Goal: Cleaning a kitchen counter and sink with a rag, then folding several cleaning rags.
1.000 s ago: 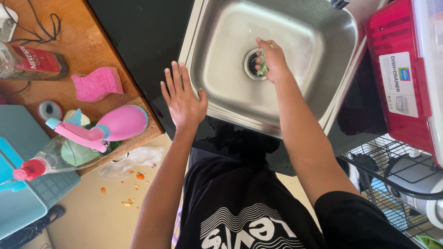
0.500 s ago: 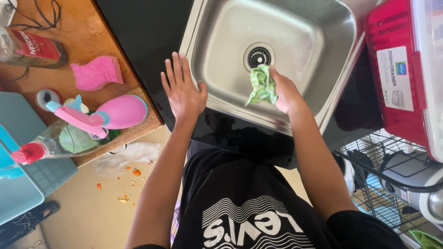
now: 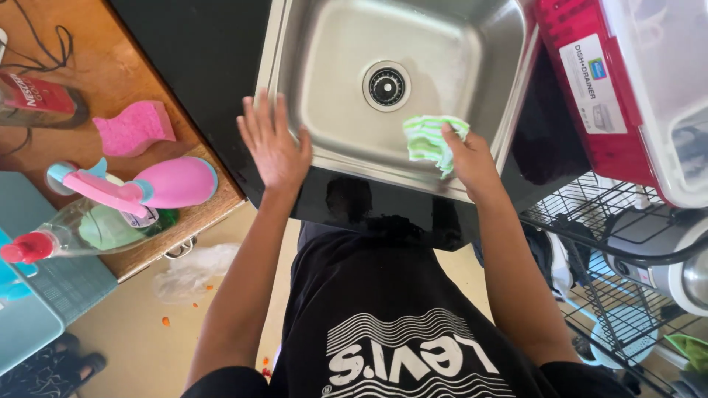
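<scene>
My right hand (image 3: 472,158) grips a green and white striped cloth (image 3: 430,140) at the near right corner of a steel sink (image 3: 324,81). The cloth hangs against the sink's near inner wall. The round drain (image 3: 386,85) lies bare in the middle of the basin. My left hand (image 3: 271,144) rests flat, fingers spread, on the sink's near left rim and the black counter (image 3: 192,51).
On the wooden counter (image 3: 96,81) at left lie a pink sponge (image 3: 134,127), a pink spray bottle (image 3: 151,186) and a clear bottle with a red cap (image 3: 66,234). A red dish drainer box (image 3: 605,81) sits at right above a black wire rack (image 3: 612,258).
My right hand lifted the cloth off the drain and drew it back to the sink's near right corner. The left hand stayed on the rim.
</scene>
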